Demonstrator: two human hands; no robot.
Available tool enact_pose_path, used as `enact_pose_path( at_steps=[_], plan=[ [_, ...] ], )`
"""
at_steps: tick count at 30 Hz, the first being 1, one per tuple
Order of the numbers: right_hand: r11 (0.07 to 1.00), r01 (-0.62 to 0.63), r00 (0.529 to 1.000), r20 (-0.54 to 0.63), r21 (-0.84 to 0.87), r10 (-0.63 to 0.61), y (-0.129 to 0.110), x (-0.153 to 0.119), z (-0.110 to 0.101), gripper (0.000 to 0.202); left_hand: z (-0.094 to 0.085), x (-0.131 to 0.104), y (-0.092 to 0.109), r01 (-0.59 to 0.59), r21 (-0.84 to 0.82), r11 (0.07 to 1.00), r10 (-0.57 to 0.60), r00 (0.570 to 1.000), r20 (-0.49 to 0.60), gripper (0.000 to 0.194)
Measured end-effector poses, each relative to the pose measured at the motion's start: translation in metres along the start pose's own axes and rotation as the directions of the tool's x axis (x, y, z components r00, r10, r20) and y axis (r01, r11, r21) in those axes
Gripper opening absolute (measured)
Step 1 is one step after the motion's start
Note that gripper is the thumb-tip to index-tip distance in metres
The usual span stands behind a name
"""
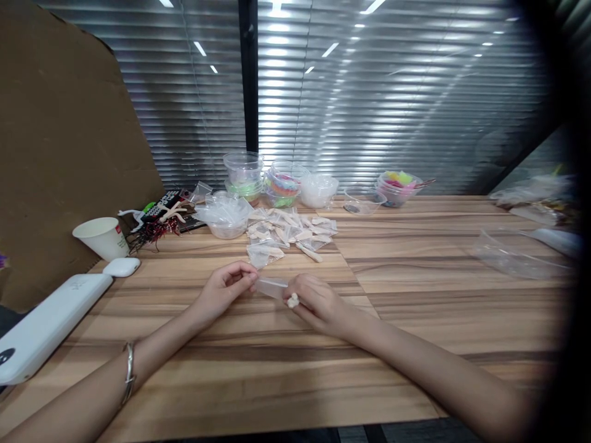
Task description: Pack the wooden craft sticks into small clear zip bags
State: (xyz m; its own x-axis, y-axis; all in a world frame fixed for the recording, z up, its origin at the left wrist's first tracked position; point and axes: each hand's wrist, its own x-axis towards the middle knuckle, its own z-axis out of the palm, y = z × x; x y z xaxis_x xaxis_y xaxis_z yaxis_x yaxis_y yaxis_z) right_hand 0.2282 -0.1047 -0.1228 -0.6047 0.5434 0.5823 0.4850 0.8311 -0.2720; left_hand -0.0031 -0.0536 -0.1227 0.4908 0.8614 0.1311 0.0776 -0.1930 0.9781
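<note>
Head view: the left hand [235, 283] and the right hand [318, 301] were close together above the wooden table [221, 381], with a small clear bag [272, 288] between them.
Left hand: thumb and forefinger were closed in a pinch on the bag's near-left end; the other fingers curled in loosely.
Right hand: the fingers were curled nearly closed at the bag's other end, and a pale piece [293, 300] stuck out from under them; how much of it lay inside the fist could not be told.
Bag: it was stretched roughly level between the hands, looking flat and unfilled; which edge was its mouth was too small to tell.
Pile: bagged pieces [295, 231] lay heaped just beyond the hands, in front of a bowl of clear bags [226, 215].
Far edge: stacked bowls [244, 178] and a bowl of bright bits [399, 187] stood near the blinds.
Left side: a paper cup [104, 239] stood tilted-looking behind a white device [55, 326].
Bagging: the step in hand appeared to be readying the bag for the pale piece.
Bag mouth: the next move seemed to call for parting the film while keeping the piece secure.
</note>
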Motion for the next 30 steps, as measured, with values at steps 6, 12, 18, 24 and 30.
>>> enact_pose_path(
  at_steps=[6, 12, 18, 24, 30],
  plan=[
    [0.993, 0.102, 0.994, -0.04, -0.054, -0.104, -0.005, -0.001, 0.001, 0.013, 0.013, -0.009, -0.002, -0.112, 0.004, 0.994, 0.112, 0.993, 0.04, 0.041],
    [0.991, 0.122, 0.99, 0.079, -0.055, -0.117, -0.014, 0.0, 0.001, 0.025, 0.022, -0.021, 0.004, -0.129, 0.055, 0.99, 0.118, 0.979, 0.168, 0.079],
    [0.968, 0.22, 0.962, 0.191, -0.12, -0.195, -0.015, 0.001, 0.006, 0.048, 0.02, -0.023, 0.002, -0.122, 0.014, 0.992, 0.116, 0.97, 0.216, 0.065],
    [0.993, 0.12, 0.993, 0.025, -0.022, -0.119, -0.01, -0.003, 0.007, 0.066, 0.021, -0.024, -0.001, -0.048, -0.039, 0.998, 0.055, 0.979, 0.198, 0.062],
    [0.996, 0.089, 0.995, 0.045, -0.02, -0.088, -0.012, -0.003, 0.004, 0.054, 0.019, -0.024, 0.007, -0.096, 0.065, 0.993, 0.08, 0.974, 0.214, 0.064]
  ],
)
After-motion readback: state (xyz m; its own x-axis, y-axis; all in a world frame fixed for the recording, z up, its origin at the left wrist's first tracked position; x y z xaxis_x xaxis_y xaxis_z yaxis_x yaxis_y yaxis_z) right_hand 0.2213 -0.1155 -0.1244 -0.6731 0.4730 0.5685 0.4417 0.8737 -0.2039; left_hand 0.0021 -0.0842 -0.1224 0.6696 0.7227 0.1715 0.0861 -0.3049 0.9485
